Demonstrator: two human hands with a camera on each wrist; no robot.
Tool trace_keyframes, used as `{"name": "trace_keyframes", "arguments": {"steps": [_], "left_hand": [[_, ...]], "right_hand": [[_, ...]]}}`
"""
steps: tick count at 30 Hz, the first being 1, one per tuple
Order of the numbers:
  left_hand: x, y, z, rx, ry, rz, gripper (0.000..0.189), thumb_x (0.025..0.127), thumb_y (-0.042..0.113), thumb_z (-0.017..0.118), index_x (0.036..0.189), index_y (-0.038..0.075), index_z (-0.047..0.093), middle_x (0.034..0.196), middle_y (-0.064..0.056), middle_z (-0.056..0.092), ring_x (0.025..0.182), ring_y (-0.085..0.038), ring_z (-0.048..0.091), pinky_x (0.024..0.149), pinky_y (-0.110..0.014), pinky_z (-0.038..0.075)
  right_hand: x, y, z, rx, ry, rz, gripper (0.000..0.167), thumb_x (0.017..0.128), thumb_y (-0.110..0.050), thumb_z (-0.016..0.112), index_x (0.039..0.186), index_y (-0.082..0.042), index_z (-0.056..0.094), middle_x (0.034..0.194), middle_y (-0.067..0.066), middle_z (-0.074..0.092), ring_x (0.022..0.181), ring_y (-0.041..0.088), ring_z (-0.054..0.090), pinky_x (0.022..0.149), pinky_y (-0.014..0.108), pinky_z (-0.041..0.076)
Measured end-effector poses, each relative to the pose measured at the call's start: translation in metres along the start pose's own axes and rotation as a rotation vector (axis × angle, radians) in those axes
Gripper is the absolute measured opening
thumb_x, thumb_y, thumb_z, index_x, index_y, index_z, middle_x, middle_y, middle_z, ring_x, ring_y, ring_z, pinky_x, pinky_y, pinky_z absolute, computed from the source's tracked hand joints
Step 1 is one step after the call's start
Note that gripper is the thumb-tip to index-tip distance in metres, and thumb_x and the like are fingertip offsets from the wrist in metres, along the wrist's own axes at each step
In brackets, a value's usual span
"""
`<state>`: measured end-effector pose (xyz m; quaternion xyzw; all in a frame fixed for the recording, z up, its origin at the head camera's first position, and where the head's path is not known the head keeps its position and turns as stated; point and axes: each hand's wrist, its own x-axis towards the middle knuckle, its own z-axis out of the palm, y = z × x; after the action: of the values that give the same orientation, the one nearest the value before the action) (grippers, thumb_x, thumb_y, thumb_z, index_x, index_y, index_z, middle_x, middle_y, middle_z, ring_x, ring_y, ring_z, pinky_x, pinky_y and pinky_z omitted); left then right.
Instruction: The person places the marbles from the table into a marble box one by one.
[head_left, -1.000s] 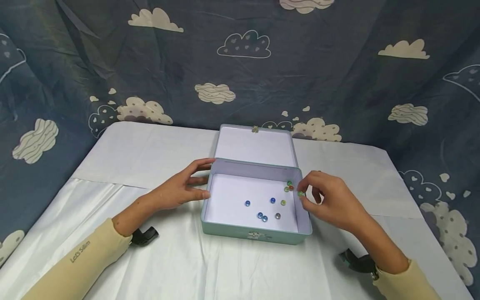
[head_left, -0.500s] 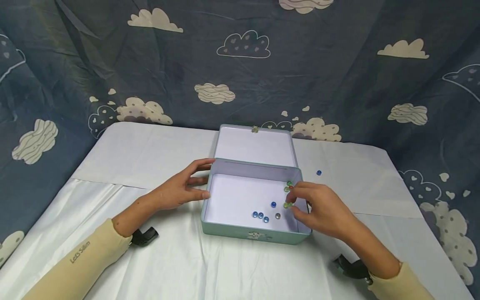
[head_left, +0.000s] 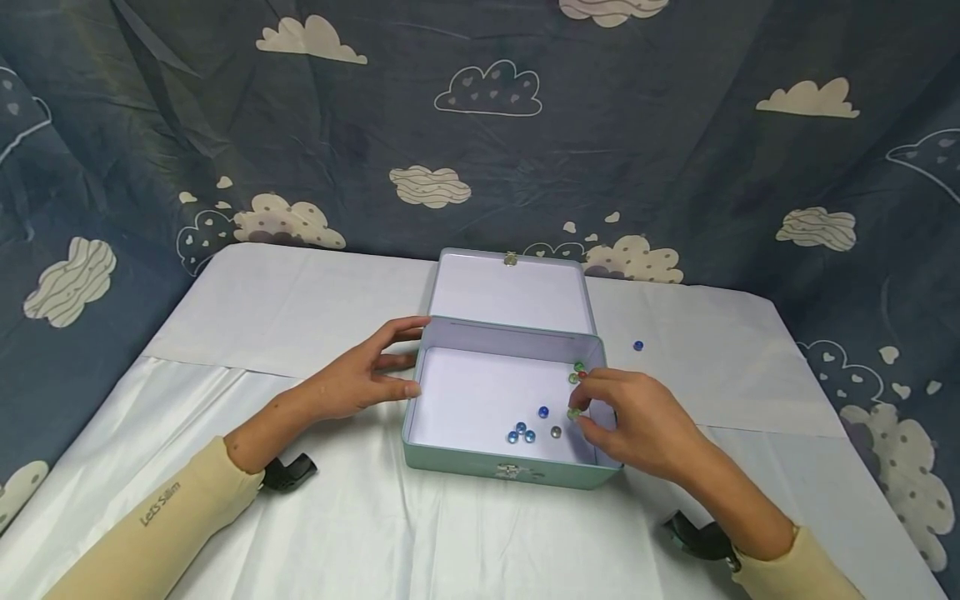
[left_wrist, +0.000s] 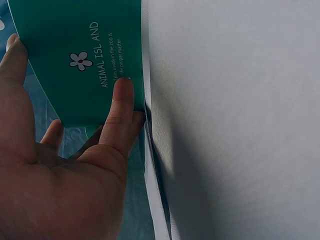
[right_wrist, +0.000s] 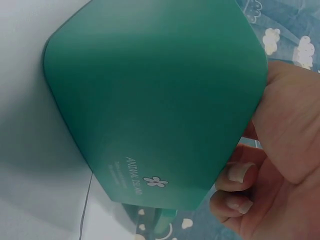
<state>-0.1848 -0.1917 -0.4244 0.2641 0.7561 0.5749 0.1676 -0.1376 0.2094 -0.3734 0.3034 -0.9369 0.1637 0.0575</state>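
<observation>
A green tin box (head_left: 480,468) with a pale inside lies open on the white cloth. My left hand (head_left: 352,375) rests against its left wall, thumb and fingertips touching the outside; the left wrist view shows the thumb (left_wrist: 120,107) on the printed green side. Over the box's right wall reaches my right hand (head_left: 645,417), pinching a green marble (head_left: 573,413) low inside. Near it lie a dark blue marble (head_left: 543,412), a grey marble (head_left: 556,432) and a cluster of blue marbles (head_left: 521,427). Green marbles (head_left: 578,367) and a red marble (head_left: 582,375) sit by the far right corner.
The box's lid (head_left: 513,292) lies tilted back behind it, with a metal clasp (head_left: 511,259) at its far edge. One blue marble (head_left: 638,345) lies on the cloth right of the box. A dark cloud-patterned curtain (head_left: 480,150) stands behind the table.
My right hand has moved left and down into the box with the green marble. Blue marbles inside have rolled into a tighter cluster. The blue marble outside has come into view.
</observation>
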Motion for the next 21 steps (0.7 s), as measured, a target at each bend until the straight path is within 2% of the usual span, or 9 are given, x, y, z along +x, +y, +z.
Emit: {"name": "trace_keyframes", "arguments": {"steps": [12, 18, 21], "left_hand": [[0.0, -0.001, 0.0, -0.004, -0.001, -0.002, 0.088, 0.099, 0.015, 0.079, 0.167, 0.028, 0.025, 0.17, -0.008, 0.028, 0.151, -0.041, 0.043, 0.108, -0.047, 0.055], [0.0, -0.001, 0.0, 0.0, -0.001, 0.0, 0.088, 0.099, 0.015, 0.079, 0.168, 0.026, 0.025, 0.171, -0.008, 0.028, 0.151, -0.041, 0.043, 0.107, -0.047, 0.055], [0.0, 0.0, 0.0, -0.002, -0.001, -0.004, 0.088, 0.099, 0.015, 0.079, 0.168, 0.027, 0.025, 0.17, -0.008, 0.028, 0.151, -0.041, 0.043, 0.107, -0.047, 0.055]], "right_hand": [[0.0, 0.0, -0.001, -0.002, 0.023, -0.003, 0.019, 0.081, -0.008, 0.089, 0.096, -0.015, 0.079, 0.093, -0.008, 0.074, 0.087, 0.017, 0.071, 0.075, 0.036, 0.063], [0.0, 0.011, -0.008, 0.071, 0.128, -0.01, 0.022, 0.086, -0.002, 0.084, 0.1, -0.017, 0.075, 0.096, -0.01, 0.069, 0.069, 0.011, 0.054, 0.055, 0.023, 0.048], [0.001, 0.021, -0.012, 0.087, 0.19, 0.0, 0.023, 0.088, 0.001, 0.079, 0.099, -0.018, 0.074, 0.094, -0.01, 0.067, 0.065, 0.008, 0.049, 0.052, 0.021, 0.044]]}}
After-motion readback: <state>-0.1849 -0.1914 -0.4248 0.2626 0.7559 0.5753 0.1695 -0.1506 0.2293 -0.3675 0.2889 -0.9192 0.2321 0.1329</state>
